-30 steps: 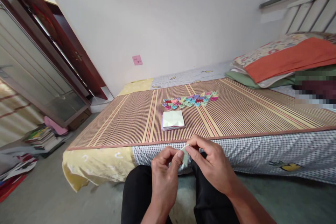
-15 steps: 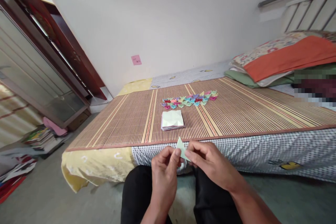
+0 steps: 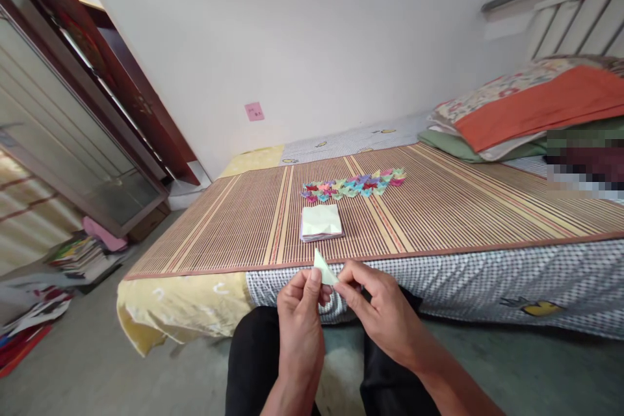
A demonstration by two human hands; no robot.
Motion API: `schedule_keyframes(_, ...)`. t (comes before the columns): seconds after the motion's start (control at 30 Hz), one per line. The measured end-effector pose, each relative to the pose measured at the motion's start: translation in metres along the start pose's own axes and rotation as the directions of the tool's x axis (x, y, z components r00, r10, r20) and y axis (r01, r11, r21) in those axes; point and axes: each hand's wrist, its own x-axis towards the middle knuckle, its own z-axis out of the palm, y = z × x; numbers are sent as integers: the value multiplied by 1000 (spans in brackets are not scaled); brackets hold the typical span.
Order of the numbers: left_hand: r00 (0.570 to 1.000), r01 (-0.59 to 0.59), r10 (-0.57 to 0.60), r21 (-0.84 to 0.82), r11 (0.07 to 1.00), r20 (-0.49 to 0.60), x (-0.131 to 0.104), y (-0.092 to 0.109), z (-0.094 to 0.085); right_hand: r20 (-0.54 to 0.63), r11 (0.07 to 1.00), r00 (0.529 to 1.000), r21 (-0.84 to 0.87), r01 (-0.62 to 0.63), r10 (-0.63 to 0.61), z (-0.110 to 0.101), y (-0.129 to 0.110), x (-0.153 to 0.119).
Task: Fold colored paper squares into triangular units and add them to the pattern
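Observation:
A small piece of pale green folded paper [image 3: 324,269] is held up above my lap, a pointed corner facing away from me. My left hand [image 3: 301,315] pinches its left side between thumb and fingers. At its right corner, my right hand [image 3: 377,309] grips the paper with thumb and forefinger. Beyond my hands, a stack of square paper sheets [image 3: 322,221] lies on the striped mat, a creased pale green sheet on top. Behind the stack, rows of small colourful folded paper pieces [image 3: 353,186] stretch across the mat.
The striped mat [image 3: 234,227] covers a bed with a checked and yellow sheet [image 3: 190,299] hanging over its edge. Pillows and folded bedding [image 3: 531,114] lie at right. A pink note [image 3: 254,112] is on the wall. Books [image 3: 80,253] are stacked at left.
Both hands have shifted slightly left with the folded paper. The paper has turned, its point now leaning left, and my right fingers have moved to its right corner.

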Motion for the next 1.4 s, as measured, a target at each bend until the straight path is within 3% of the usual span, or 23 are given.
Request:
schedule_keyframes(0.17,987,-160,151,228,961,56,1,4,-5,138,993,989,91,-74,61,-10,-4,1)
schedule_keyframes(0.27,963,-267,236,403,875,126,-4,12,-4,89,986,993,141,-90,78,-12,-5,2)
schedule_keyframes(0.37,952,-302,241,442,845,189,-9,16,0,58,990,996,121,-77,70,-10,-5,1)
schedule_keyframes(0.53,984,-164,140,256,953,110,-6,8,1,85,995,995,90,-50,42,-12,-4,0)
schedule_keyframes(0.67,992,-92,80,112,989,102,-1,0,-3,182,989,980,113,-100,78,-17,0,0)
schedule_keyframes(0.77,987,-109,90,152,982,130,-1,2,-5,210,981,974,151,-119,86,-18,3,0)
schedule_keyframes(0.93,968,-190,135,273,943,210,1,9,1,137,974,984,183,-134,110,-18,6,1)
schedule_keyframes(1.1,962,-154,86,256,954,260,8,8,12,49,981,992,149,-126,120,-23,8,3)
schedule_keyframes(1.3,950,-80,27,159,984,310,19,7,21,-12,989,989,-3,-146,146,-62,-23,-2)
schedule_keyframes(1.4,909,110,-125,59,992,399,27,-16,19,78,988,993,119,-99,90,-86,-46,-24)
